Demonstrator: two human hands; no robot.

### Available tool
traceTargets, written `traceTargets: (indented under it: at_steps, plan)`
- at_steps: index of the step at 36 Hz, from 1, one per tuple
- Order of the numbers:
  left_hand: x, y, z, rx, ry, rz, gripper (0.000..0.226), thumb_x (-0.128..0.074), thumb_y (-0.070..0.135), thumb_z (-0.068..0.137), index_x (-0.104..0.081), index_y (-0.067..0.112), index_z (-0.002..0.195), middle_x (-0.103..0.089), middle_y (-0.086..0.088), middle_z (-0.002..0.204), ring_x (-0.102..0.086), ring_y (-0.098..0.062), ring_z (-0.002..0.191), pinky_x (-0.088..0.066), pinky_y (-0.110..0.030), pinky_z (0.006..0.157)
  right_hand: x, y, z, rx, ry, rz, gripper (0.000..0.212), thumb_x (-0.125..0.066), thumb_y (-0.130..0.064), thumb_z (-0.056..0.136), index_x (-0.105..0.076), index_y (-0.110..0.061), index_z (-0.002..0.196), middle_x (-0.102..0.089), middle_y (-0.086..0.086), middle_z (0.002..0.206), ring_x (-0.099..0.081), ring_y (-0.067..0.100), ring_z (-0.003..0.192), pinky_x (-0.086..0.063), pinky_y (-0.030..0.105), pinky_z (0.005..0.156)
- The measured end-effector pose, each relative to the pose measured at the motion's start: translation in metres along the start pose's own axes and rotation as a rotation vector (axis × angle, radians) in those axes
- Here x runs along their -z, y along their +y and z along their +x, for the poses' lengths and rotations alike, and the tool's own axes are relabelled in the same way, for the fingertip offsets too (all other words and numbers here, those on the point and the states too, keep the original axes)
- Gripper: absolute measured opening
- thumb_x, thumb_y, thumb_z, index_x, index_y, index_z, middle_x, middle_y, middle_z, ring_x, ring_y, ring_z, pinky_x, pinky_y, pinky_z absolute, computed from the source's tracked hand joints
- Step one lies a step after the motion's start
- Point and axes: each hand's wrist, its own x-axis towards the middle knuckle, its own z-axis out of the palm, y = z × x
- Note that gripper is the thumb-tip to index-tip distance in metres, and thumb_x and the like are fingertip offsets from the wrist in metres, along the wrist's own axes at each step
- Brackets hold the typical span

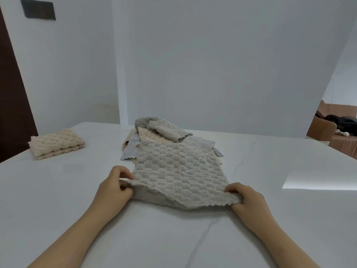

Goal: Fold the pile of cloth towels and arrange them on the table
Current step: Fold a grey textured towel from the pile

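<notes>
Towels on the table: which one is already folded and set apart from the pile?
The beige towel at the table's far left: folded, lying alone. The left hand and right hand pinch the spread grey towel; the pile lies behind it.

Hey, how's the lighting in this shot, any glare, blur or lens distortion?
Head view: soft, even light; a bright patch on the table at right; wide-angle lens leans the wall edges outward; grey towel, left hand and right hand slightly soft, not motion-blurred.
</notes>
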Motion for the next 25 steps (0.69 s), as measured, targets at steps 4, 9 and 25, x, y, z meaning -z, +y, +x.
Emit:
traceTargets:
  at_steps: [4, 9, 25]
  plan:
    - [0.000, -0.003, 0.001, -0.062, -0.142, 0.033, 0.038, -0.067, 0.006, 0.079, -0.055, 0.042, 0.078, -0.066, 0.020, 0.076, -0.055, 0.019, 0.077, -0.037, 0.003, 0.069, 0.000, -0.001, 0.002, -0.071, 0.028, 0.149, 0.046, -0.057, 0.004, 0.078, -0.057, -0.042, 0.073, -0.066, -0.026, 0.072, -0.058, -0.003, 0.081, -0.037, 0.001, 0.070]
    - [0.003, -0.002, 0.008, -0.083, -0.073, 0.022, 0.034, -0.063, 0.008, 0.084, -0.057, 0.037, 0.069, -0.063, 0.030, 0.072, -0.054, 0.015, 0.071, -0.036, 0.001, 0.065, -0.001, -0.001, 0.003, -0.139, 0.031, 0.340, 0.028, -0.056, -0.008, 0.086, -0.069, -0.028, 0.071, -0.068, -0.010, 0.069, -0.058, 0.011, 0.069, -0.042, 0.020, 0.066]
    - [-0.006, -0.011, 0.020, -0.139, -0.104, 0.159, 0.046, -0.061, -0.002, 0.083, -0.053, 0.042, 0.074, -0.055, 0.012, 0.084, -0.052, 0.008, 0.080, -0.033, 0.001, 0.074, -0.011, 0.010, 0.032, -0.290, 0.026, 0.303, 0.025, -0.056, -0.019, 0.089, -0.060, 0.003, 0.079, -0.055, 0.010, 0.067, -0.046, 0.020, 0.068, -0.032, 0.030, 0.063]
